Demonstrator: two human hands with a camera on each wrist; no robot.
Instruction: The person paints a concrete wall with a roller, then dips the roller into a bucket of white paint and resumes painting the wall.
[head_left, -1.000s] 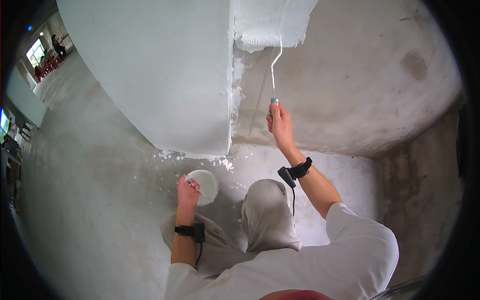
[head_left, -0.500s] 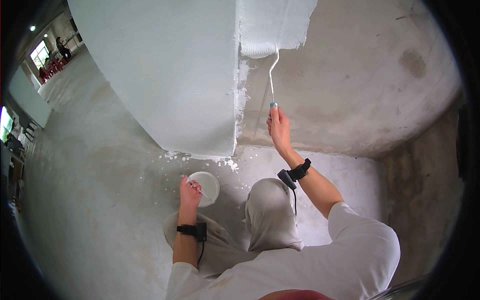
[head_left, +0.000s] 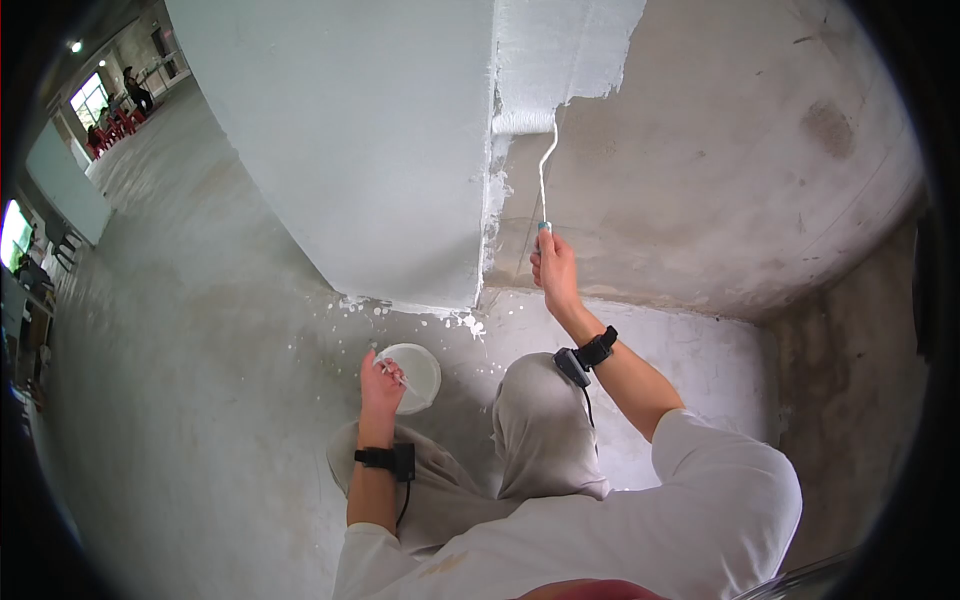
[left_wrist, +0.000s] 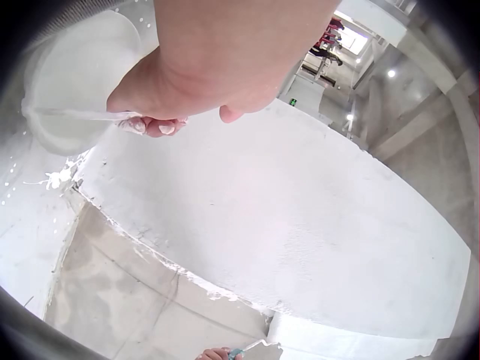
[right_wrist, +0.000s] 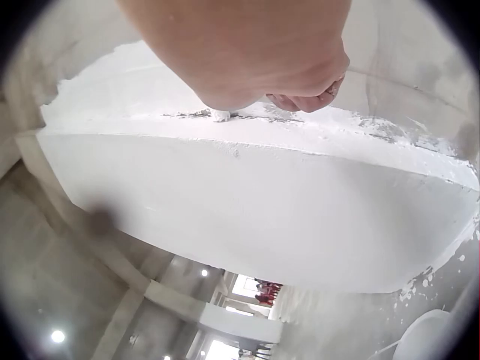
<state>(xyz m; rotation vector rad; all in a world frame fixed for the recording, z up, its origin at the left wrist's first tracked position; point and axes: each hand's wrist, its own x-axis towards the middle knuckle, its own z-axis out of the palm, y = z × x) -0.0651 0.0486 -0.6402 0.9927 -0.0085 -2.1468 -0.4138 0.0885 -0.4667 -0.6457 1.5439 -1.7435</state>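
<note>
My right hand (head_left: pixel 557 272) grips the handle of a paint roller, its fingers curled round it. The white roller head (head_left: pixel 523 123) lies against the wall beside the inner corner, at the lower edge of the wet white paint (head_left: pixel 560 50). My left hand (head_left: pixel 381 386) is over the left side of a round white bucket (head_left: pixel 420 372) on the floor and holds a thin white-coated handle or stick. In the left wrist view that stick (left_wrist: pixel 82 115) crosses the bucket's opening. The right wrist view hides most of the roller behind my hand.
A pale painted wall face (head_left: pixel 350 150) juts out left of the corner. Paint splatters (head_left: pixel 465 323) dot the floor at its foot. My bent knee (head_left: pixel 540 400) is right of the bucket. Far off at upper left are people and red stools (head_left: pixel 118 125).
The roller has moved down the wall along the corner, with my right hand lower. Its head now shows below the earlier paint edge. My left hand stays at the bucket.
</note>
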